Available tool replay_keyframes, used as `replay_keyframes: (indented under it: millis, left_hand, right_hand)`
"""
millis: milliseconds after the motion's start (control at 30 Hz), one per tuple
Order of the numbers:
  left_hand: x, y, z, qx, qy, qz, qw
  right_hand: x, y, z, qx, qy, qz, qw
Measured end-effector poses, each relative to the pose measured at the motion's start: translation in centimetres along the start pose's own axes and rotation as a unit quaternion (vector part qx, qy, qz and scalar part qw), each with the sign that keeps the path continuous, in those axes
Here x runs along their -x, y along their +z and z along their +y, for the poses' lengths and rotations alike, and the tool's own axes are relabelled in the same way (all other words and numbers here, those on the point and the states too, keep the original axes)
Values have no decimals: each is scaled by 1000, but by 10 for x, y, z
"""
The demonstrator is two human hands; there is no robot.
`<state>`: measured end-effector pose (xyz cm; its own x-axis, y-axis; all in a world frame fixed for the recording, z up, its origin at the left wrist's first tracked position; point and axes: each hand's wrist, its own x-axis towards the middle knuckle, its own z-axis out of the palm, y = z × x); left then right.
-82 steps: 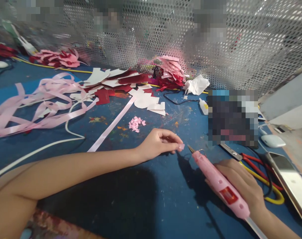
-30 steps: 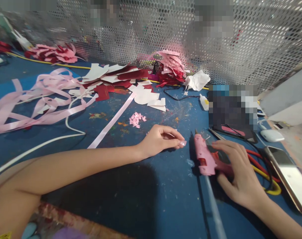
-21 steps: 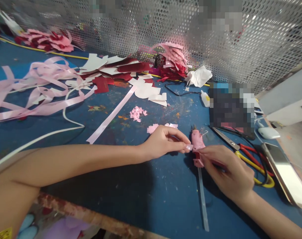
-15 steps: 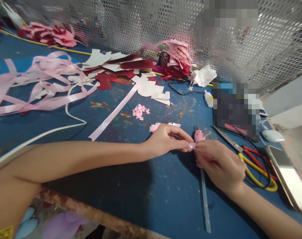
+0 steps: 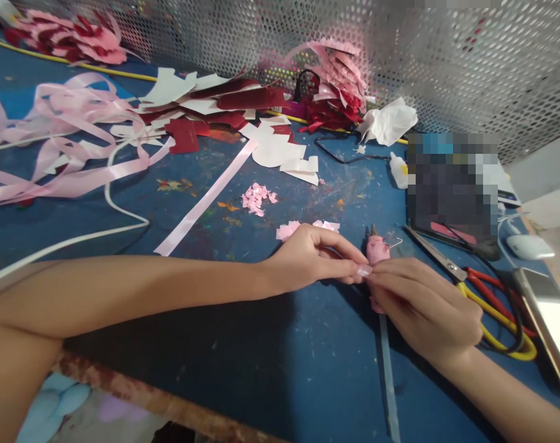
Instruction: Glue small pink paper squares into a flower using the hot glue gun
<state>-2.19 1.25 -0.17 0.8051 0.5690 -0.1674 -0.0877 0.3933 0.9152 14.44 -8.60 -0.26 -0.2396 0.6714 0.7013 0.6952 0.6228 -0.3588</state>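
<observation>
A small piece of pale pink ribbon [image 5: 364, 271] is pinched between the fingertips of my left hand [image 5: 313, 255] and my right hand [image 5: 423, 301]. Both hands are closed on it, held just above the table. Under and behind my right fingers lies a pink glue gun [image 5: 377, 248], partly hidden, its dark tip pointing away from me. A long translucent glue stick [image 5: 387, 375] runs out of its back toward the front edge. Beyond my left hand sit short cut pieces of pink ribbon [image 5: 288, 231], partly covered by it. Farther back is a little heap of pink scraps [image 5: 258, 198].
Scissors [image 5: 487, 301] with red and yellow handles and a phone [image 5: 545, 326] lie to the right. A long pink ribbon strip [image 5: 206, 200], tangled ribbon [image 5: 77, 184] and a white cable [image 5: 77, 236] spread left. White and red paper cutouts [image 5: 280, 159] lie before the perforated metal panel [image 5: 206, 31].
The view has shifted slightly, so the table's things sit a little differently in frame. Both hands keep their pinch on the ribbon piece, with only a slight shift of the right fingers.
</observation>
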Motion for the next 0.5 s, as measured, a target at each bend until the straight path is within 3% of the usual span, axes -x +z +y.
replay_keyframes:
  millis: [400,500]
  left_hand:
    - [1,0,-2,-31,7,-14,999]
    - [2,-1,-3,-64,52,-12,997]
  right_hand:
    - [0,-3,-2,-8,50,-6,999]
    - [4,-3,-3,-12,121,-2,993]
